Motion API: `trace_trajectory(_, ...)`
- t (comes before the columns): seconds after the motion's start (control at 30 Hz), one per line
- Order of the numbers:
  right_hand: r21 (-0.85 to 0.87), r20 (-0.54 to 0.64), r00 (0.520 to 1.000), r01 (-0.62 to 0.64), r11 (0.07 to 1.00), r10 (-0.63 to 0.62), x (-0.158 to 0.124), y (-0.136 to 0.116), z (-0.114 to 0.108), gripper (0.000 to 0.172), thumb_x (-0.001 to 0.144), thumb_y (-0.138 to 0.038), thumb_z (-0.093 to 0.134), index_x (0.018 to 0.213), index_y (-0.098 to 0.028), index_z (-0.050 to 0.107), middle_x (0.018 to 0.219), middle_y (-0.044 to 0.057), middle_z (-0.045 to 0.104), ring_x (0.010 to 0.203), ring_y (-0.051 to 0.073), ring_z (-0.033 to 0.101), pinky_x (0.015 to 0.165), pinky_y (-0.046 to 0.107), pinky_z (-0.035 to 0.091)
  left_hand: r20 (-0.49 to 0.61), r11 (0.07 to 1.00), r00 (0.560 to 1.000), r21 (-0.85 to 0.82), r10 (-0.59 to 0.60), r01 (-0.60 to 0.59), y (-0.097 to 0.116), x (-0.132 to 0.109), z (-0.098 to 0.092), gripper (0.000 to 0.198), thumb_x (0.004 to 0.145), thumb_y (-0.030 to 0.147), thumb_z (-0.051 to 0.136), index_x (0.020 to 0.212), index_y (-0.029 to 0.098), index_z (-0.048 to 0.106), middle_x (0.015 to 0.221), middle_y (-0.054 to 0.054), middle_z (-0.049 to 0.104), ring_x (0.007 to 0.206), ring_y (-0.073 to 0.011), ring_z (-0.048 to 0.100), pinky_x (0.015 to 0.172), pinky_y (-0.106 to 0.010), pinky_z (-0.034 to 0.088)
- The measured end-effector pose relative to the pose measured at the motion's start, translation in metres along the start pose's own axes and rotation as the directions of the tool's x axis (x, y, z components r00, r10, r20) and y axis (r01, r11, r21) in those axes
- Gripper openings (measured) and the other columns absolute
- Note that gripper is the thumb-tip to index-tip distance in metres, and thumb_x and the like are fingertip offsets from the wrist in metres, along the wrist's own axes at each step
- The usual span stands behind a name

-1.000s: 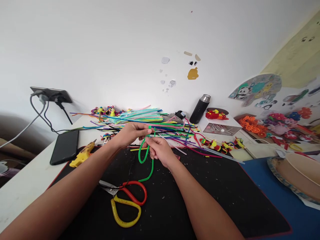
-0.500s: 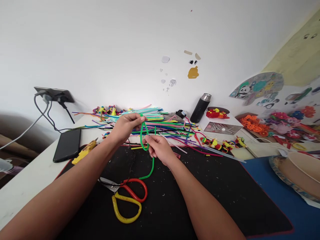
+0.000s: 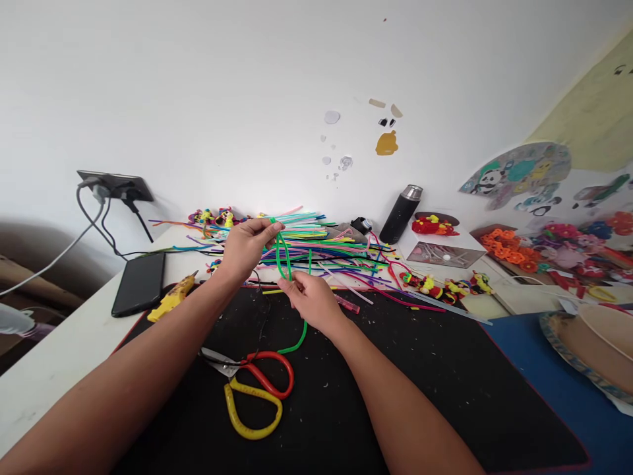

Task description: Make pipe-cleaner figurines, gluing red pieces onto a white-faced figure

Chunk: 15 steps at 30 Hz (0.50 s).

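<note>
A green pipe cleaner [image 3: 283, 256], bent into a narrow loop, stretches between my hands above the black mat [image 3: 425, 369]. My left hand [image 3: 248, 245] pinches the loop's upper end between thumb and fingers. Lower and to the right, my right hand [image 3: 310, 298] is closed on its bottom end, and the fingers hide that part. Another length of green pipe cleaner [image 3: 299, 341] curves down below my right hand; whether it joins the loop cannot be seen. Scissors [image 3: 254, 396] with one red and one yellow handle lie nearer to me, below both hands.
Many coloured pipe cleaners [image 3: 341, 254] are heaped along the wall. On the left lie a yellow glue gun [image 3: 173, 298] and a black phone [image 3: 137, 284]. A black flask [image 3: 400, 214] leans beside a white box [image 3: 445, 249]. A round tray [image 3: 568, 353] sits at the right.
My right hand has slid down to the loop's lower end and closed over it. The loop looks narrower and more drawn out. The whole view has shifted slightly.
</note>
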State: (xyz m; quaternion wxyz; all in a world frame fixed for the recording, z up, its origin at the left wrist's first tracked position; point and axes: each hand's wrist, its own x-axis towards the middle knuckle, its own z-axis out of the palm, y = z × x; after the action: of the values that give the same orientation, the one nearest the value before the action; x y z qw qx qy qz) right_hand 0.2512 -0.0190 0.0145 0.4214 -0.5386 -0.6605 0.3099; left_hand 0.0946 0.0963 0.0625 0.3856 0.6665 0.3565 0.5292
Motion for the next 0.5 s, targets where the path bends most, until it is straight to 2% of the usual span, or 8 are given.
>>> trace_trajectory(0.2,0.069,0.018,0.999,-0.036,0.997,0.035,0.003,0.003,-0.001,0.050,0.106,-0.054,0.056,0.067,-0.024,0.048,0.057,-0.004,0.059,0.047,0.014,0.051,0.055,0.027,0.032,0.007,0.998,1.000,-0.056,-0.004,0.004,-0.002,0.000,0.003,0.030,0.088,0.042,0.076,0.069,0.018,0.071,0.060,0.001,0.058,0.061,-0.0138,0.050,0.062,-0.028,0.039)
trace_trajectory(0.5,0.167,0.051,0.992,-0.123,0.978,0.116,0.007,0.011,-0.005,0.047,0.105,-0.050,0.061,0.068,-0.021,0.057,0.053,-0.006,0.060,0.038,0.009,0.051,0.050,0.022,0.038,-0.048,0.976,0.997,-0.214,-0.055,0.044,-0.002,0.001,0.004,0.026,0.079,0.039,0.084,0.069,0.017,0.075,0.059,0.001,0.060,0.058,-0.0124,0.049,0.059,-0.027,0.039)
